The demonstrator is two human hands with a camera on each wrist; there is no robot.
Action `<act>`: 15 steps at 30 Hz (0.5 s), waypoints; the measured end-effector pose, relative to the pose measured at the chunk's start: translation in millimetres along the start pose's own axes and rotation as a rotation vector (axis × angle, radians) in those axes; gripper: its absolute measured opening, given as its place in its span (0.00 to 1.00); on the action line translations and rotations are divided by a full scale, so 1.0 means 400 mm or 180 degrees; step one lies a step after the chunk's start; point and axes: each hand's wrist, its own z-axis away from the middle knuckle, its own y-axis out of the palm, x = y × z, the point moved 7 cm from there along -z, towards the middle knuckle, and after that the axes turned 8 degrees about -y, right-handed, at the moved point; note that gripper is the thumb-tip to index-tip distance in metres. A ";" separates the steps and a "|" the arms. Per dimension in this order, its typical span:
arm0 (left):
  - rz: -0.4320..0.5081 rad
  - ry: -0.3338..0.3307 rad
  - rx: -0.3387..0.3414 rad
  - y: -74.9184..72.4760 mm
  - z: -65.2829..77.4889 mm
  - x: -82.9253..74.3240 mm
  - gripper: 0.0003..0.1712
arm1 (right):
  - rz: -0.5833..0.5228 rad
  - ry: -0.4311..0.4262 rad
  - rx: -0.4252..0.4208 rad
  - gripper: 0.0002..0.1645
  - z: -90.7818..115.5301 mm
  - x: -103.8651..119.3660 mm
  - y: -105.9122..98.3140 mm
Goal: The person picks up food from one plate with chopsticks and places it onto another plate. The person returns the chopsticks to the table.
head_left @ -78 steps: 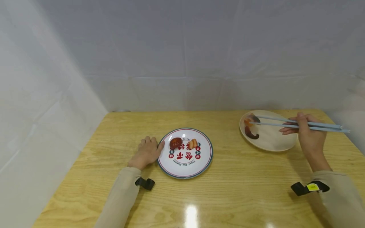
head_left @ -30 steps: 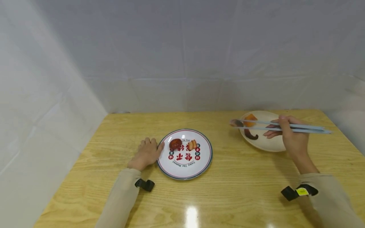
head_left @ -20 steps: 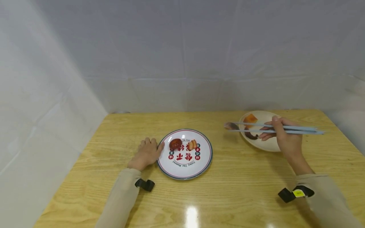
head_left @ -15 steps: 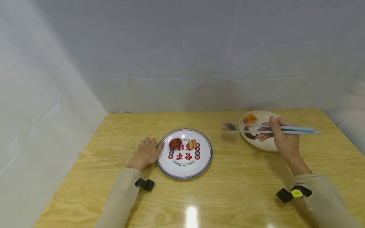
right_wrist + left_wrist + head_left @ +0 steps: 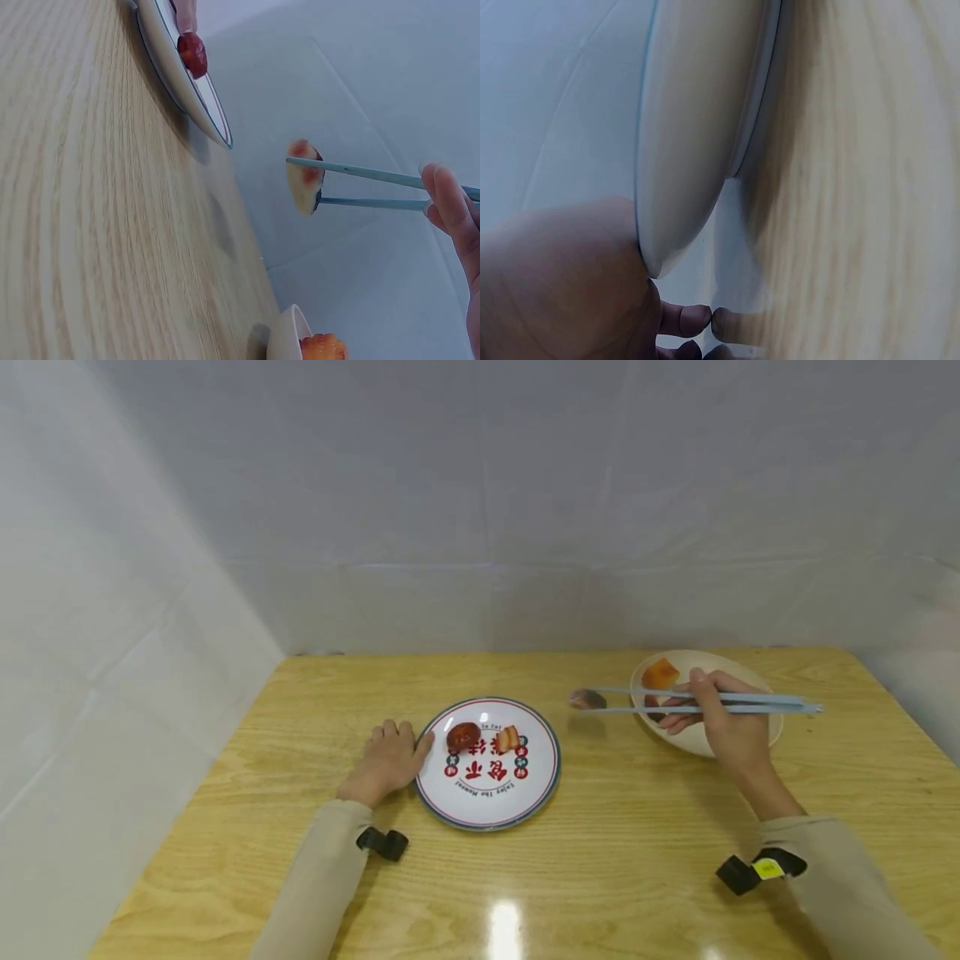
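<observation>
My right hand [image 5: 723,722] holds a pair of pale blue chopsticks [image 5: 765,699]. Their tips pinch a small piece of food [image 5: 587,699], dark on one side and pale with reddish-brown patches on the other [image 5: 306,180]. It hangs in the air between the two plates. My left hand [image 5: 384,764] lies at the left of a white plate [image 5: 487,810] with red lettering, thumb on its rim and fingers down on the table. On that plate are a glossy red-brown lump [image 5: 462,737] and a small striped piece like pork belly [image 5: 507,739].
A beige plate [image 5: 720,664] stands at the back right, partly under my right hand and the chopsticks. It bears an orange piece [image 5: 661,673] and a dark piece [image 5: 652,702], partly hidden. A wooden table [image 5: 600,860] meets pale sheeting [image 5: 480,527] behind.
My right hand has moved left, carrying the dark-and-pale piece in the chopsticks off the beige plate toward the white one. The left hand and the white plate stay put.
</observation>
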 end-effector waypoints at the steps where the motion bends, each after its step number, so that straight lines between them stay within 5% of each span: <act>1: -0.0005 0.0001 -0.0002 0.000 -0.001 0.000 0.32 | -0.0026 -0.0001 0.0008 0.18 0.000 -0.001 0.004; 15: 0.0030 -0.0022 0.0028 -0.002 -0.001 0.002 0.33 | 0.0198 0.0154 0.0168 0.19 0.010 -0.017 0.050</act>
